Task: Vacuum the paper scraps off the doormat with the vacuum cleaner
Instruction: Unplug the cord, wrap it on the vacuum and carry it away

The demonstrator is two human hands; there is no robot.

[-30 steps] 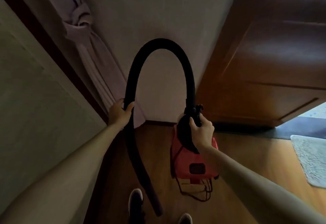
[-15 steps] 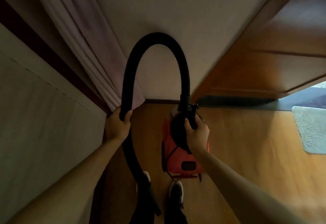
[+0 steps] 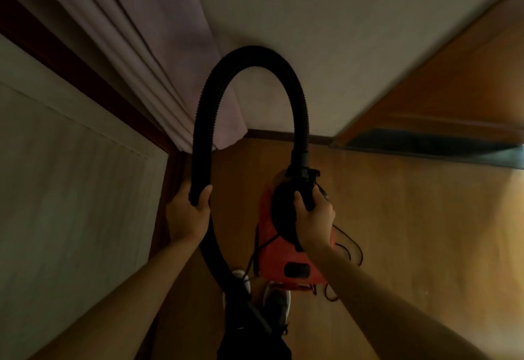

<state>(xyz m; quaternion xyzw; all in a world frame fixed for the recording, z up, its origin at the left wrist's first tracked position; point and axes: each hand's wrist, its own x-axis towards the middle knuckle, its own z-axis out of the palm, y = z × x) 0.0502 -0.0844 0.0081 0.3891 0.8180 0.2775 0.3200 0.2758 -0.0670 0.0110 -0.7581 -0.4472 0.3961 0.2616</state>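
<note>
Head view. A wooden floor (image 3: 411,232) meets a pale wall (image 3: 326,33) at a dark skirting (image 3: 283,134). A pale curtain (image 3: 170,61) hangs at the left and a wooden door (image 3: 453,81) stands at the right.

The red vacuum cleaner (image 3: 295,263) is low in the centre, just ahead of the person's shoes (image 3: 277,301). The right hand (image 3: 313,223) has its grip clamped on the black handle (image 3: 307,198) at the top of the body.

A black ribbed hose (image 3: 255,53) rises from the body, arches over and descends on the left. The left hand (image 3: 187,215) has its grip clamped round the descending section, and the hose runs on down past the shoes.

A dark cord (image 3: 348,246) loops beside the body on its right.
</note>
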